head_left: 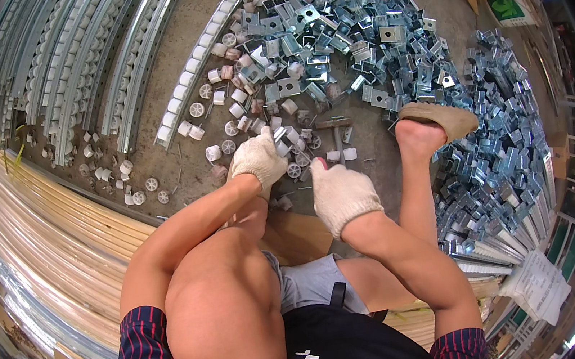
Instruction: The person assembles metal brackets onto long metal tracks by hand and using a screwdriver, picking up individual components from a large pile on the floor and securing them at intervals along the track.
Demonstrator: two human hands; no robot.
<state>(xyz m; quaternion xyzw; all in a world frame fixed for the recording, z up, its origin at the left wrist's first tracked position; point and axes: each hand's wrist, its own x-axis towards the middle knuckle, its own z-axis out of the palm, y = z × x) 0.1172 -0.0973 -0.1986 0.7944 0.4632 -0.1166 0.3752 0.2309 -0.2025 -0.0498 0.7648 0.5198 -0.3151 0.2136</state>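
My left hand (259,160), in a white knit glove, is closed on a small shiny metal bracket (288,134) above the floor. Close by on the right, my right hand (344,194) wears a matching glove. Its fingers are curled and a bare fingertip shows; anything pinched in it is too small to make out. Beneath and around both hands lie loose white roller wheels (228,146), some seen from their spoked side. A hammer (337,136) rests on the floor just beyond my right hand, with its head on the far side.
A large heap of bent metal brackets (355,32) spreads ahead, and another pile (494,145) runs down the right. Metal roller tracks (196,61) lie at the far left. Long wrapped bars (51,203) stretch along the left. My sandaled foot (433,124) stands beside the brackets.
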